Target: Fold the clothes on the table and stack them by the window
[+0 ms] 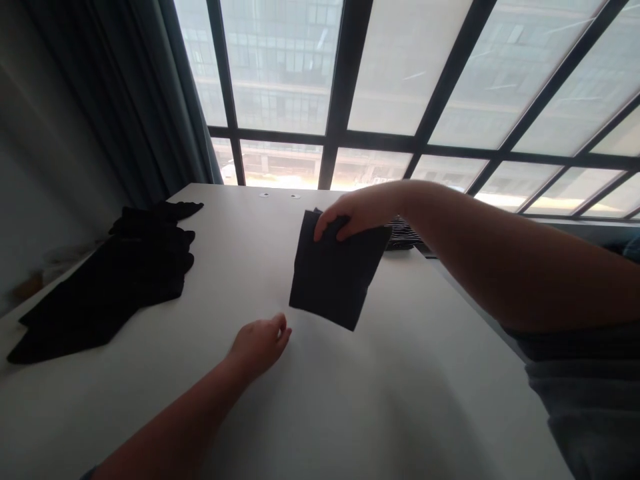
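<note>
My right hand (360, 210) grips the upper edge of a black, flat, roughly square piece of folded cloth (333, 277), which hangs tilted above the white table (320, 387). My left hand (261, 343) is just to the lower left of the cloth and apart from it. Its fingers are curled in, with the thumb close to the fingertips, and nothing shows in them. Behind my right wrist, partly hidden, a stack of dark flat pieces with thin pale edges (401, 235) sits at the table's far right edge.
A heap of black cloth pieces (113, 280) lies along the table's left side. Two small white objects (295, 197) are near the far edge. A dark curtain (125, 93) hangs at the back left, beside large windows with black frames (345, 80).
</note>
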Motion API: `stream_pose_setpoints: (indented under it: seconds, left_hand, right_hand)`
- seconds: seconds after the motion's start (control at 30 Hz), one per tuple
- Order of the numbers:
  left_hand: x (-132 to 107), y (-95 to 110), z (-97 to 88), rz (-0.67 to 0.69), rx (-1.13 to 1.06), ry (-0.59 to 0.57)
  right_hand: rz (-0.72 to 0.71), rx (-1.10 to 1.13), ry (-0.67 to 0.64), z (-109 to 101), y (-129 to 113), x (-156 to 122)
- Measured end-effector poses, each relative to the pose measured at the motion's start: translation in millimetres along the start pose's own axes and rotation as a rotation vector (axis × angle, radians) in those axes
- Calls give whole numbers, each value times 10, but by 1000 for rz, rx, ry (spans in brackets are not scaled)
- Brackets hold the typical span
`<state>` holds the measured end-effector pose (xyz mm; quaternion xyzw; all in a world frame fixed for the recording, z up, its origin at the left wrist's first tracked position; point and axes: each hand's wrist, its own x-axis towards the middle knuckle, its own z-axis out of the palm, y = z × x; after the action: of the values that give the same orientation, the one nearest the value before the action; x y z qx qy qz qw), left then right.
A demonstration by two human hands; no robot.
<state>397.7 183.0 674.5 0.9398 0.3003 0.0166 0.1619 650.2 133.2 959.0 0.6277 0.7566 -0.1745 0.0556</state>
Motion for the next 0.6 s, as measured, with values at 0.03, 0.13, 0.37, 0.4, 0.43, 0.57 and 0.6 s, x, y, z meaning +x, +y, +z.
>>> stream_pose_setpoints:
  seconds: [0.03, 0.13, 0.37, 0.4, 0.43, 0.57, 0.6]
  left_hand:
    - [-4, 0, 3, 1, -2, 1]
    - [-11, 6, 2, 4, 2, -7]
    - [-2, 30, -16, -27, -27, -33]
    - [-1, 32, -19, -29, -35, -37]
    - [0, 34, -21, -32, -43, -43]
    - [5, 45, -30, -60, -71, -77]
    - [6, 48, -32, -71, -73, -83]
  right_hand:
    - [34, -45, 44, -149, 19, 1]
    - [187, -86, 252, -526, 162, -16]
    - [301, 510, 898, -735, 1226, -61]
    - [304, 574, 991, -666, 1458, -48]
    - [344, 609, 1091, -569, 1700, -30]
    - [670, 647, 1452, 116, 2619, 53]
    - [812, 625, 1502, 345, 2806, 64]
